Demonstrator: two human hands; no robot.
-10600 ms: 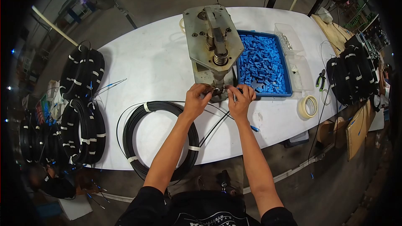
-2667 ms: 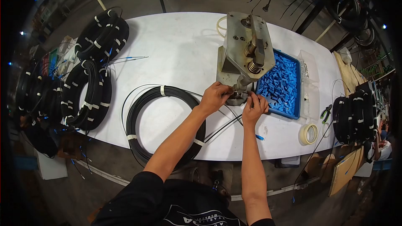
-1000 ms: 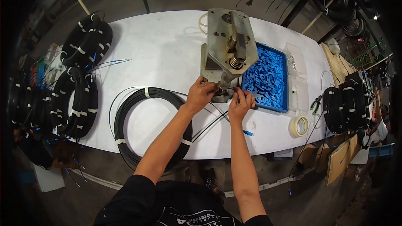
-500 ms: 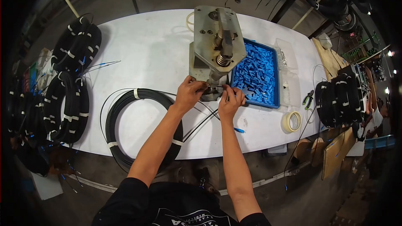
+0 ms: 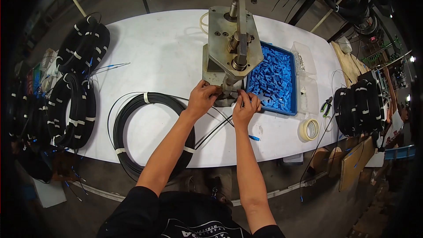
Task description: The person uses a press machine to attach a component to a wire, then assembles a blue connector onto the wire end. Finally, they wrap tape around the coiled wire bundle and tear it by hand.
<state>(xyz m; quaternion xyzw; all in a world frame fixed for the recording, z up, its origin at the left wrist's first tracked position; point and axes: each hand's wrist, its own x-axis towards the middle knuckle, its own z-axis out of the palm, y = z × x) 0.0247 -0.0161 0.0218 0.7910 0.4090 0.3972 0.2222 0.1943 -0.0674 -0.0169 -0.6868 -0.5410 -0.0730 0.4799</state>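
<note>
A metal press [image 5: 235,39] stands on the white table. At its foot, my left hand [image 5: 202,99] is closed in a pinch on the left side of the press tip. My right hand [image 5: 246,108] pinches on the other side, fingertips pressed together. What lies between the fingertips is too small to make out. A black cable coil [image 5: 119,128], bound with white tape, lies left of my forearms, and its cable ends run toward my hands. A blue connector [image 5: 254,138] rests on the table just below my right hand.
Right of the press is a blue tray [image 5: 294,83] of small blue parts, beside clear plastic boxes [image 5: 307,59]. A tape roll [image 5: 309,130] and pliers [image 5: 326,105] lie farther right. Taped black coils [image 5: 72,110] stand at the left edge, others [image 5: 359,108] at the right.
The lever on top of the press has turned and now points away from me. The whole view has shifted slightly. Both hands remain at the press tip.
</note>
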